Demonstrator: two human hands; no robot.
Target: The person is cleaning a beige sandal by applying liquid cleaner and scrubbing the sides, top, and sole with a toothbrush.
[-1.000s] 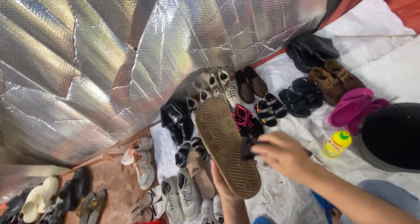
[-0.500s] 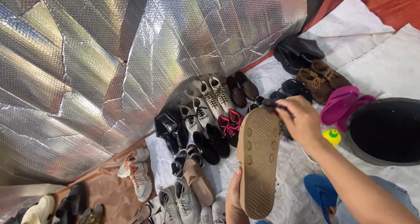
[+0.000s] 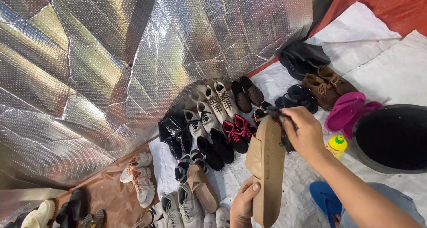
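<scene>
— Sandal (image 3: pixel 267 165), tan, sole turned up toward me: where did it sit?

— I saw it held above the rows of shoes on the white sheet (image 3: pixel 391 76), its long axis running nearly straight away from me, heel low, toe high. My left hand (image 3: pixel 243 205) had its fingers clamped round the heel end, thumb on the sole.

— And the other hand?

— My right hand (image 3: pixel 304 132) was at the toe end, touching its right edge, fingers closed on a dark brush or rag (image 3: pixel 284 121); I couldn't tell which. So the right was nearer the toe, the left nearer the heel.

— Any room around it?

— Open sheet lay below and right of the sandal. A yellow bottle (image 3: pixel 336 144) and a black tub (image 3: pixel 393 139) stood just beyond my right wrist; red sneakers (image 3: pixel 238 129) sat close on the left. The foil wall (image 3: pixel 111 68) was well apart.
</scene>
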